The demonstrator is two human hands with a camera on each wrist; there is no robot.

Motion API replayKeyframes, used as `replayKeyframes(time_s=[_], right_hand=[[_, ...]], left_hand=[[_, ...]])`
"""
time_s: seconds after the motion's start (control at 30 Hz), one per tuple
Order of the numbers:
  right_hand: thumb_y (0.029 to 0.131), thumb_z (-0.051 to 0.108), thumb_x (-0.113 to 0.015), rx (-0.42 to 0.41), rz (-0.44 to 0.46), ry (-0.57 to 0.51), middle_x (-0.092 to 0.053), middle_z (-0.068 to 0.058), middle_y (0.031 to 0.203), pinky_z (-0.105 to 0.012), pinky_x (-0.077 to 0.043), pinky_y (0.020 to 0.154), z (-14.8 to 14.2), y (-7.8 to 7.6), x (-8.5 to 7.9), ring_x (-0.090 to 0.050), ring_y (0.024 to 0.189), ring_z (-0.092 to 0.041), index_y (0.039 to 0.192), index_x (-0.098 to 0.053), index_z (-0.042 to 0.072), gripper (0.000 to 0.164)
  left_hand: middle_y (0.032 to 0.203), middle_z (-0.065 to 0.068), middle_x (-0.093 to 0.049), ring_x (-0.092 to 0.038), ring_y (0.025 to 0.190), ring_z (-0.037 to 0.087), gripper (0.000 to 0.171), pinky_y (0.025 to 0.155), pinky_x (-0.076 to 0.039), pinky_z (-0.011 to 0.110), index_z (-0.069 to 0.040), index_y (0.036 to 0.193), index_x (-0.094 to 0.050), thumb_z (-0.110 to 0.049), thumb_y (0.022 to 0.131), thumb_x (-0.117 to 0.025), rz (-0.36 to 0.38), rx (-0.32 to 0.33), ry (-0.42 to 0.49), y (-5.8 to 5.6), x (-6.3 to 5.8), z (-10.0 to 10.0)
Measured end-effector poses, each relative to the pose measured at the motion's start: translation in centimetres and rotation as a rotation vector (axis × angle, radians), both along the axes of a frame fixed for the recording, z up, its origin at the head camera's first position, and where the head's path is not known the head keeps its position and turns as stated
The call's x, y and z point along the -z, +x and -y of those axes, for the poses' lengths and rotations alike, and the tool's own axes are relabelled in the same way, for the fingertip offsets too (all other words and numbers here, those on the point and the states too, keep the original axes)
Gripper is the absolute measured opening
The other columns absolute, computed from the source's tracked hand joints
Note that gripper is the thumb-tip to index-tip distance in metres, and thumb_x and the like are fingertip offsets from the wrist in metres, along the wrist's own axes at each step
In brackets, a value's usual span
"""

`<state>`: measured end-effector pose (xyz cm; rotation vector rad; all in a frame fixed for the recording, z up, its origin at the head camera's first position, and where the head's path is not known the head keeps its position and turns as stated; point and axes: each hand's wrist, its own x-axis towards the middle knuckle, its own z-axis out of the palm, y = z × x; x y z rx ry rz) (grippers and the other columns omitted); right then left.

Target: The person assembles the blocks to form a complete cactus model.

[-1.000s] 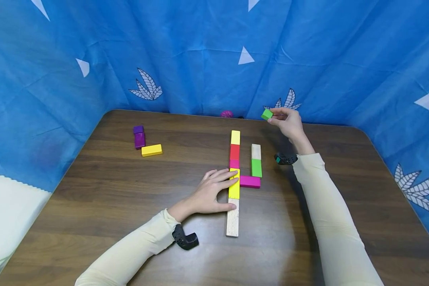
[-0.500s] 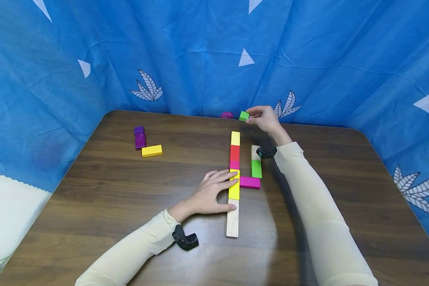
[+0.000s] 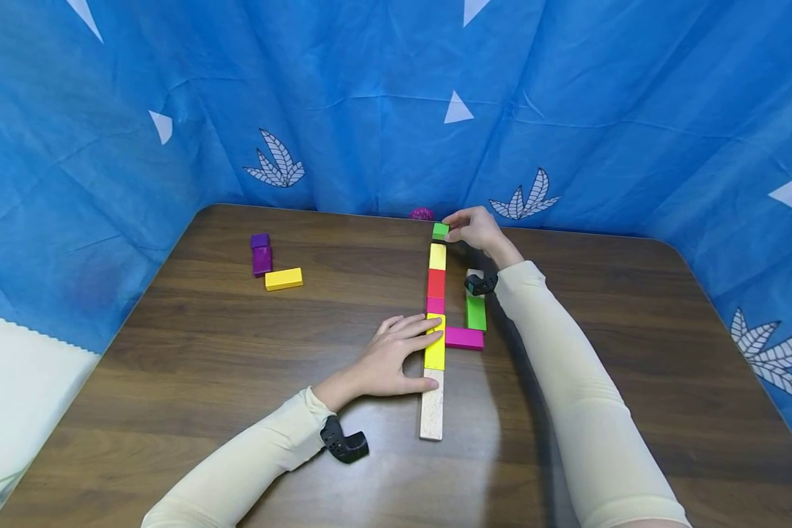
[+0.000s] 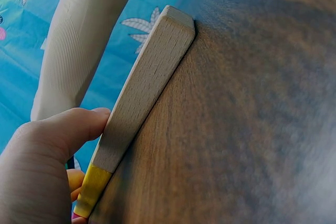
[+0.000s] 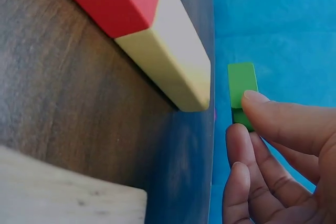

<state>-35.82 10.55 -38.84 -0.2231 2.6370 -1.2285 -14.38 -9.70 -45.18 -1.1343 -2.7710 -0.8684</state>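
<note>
My right hand (image 3: 477,229) pinches a small green block (image 5: 243,85) between thumb and fingers, just beyond the pale yellow block (image 3: 438,257) that ends a straight row. Toward me, that row continues with a red block (image 3: 436,284), a pink block (image 3: 435,305), a yellow block (image 3: 435,356) and a long plain wooden block (image 3: 432,414). My left hand (image 3: 389,359) rests across the row with extended fingers. Two of its fingertips lie on the yellow block, and its thumb touches the plain wooden one. A magenta block (image 3: 464,338) juts right from the yellow block.
A green block (image 3: 476,315) and a plain wooden block (image 3: 475,272), partly hidden by the right wrist's camera, line up beyond the magenta block. Two purple blocks (image 3: 261,260) and a loose yellow block (image 3: 284,279) lie at the far left. A blue curtain (image 3: 369,110) hangs behind the table.
My right hand has carried the green block leftward, then down and closer to the far end of the row. The left hand has stayed in place on the row.
</note>
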Motion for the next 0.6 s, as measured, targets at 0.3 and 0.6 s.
replayKeyframes(time_s=[0.3,0.6], right_hand=[[0.089,0.006,-0.068,-0.002,0.037,0.033,-0.060,-0.017,0.119,-0.041,-0.048,0.091,-0.03,0.16,0.25,-0.051,0.104,-0.028,0.125,-0.065,0.004,0.036],[0.090,0.008,-0.068,0.001,0.059,0.050,-0.059,-0.018,0.122,-0.042,-0.048,0.092,-0.06,0.17,0.68,-0.049,0.104,-0.029,0.127,-0.064,0.004,0.038]], left_hand=[[0.156,-0.001,-0.039,-0.030,0.147,0.025,0.078,0.117,-0.020,0.053,-0.015,0.146,-0.047,-0.052,0.081,-0.070,0.020,0.001,-0.014,0.10,-0.12,0.09],[0.156,-0.001,-0.039,-0.029,0.147,0.025,0.078,0.116,-0.021,0.054,-0.014,0.146,-0.047,-0.052,0.081,-0.069,0.025,0.011,-0.008,0.21,-0.08,0.23]])
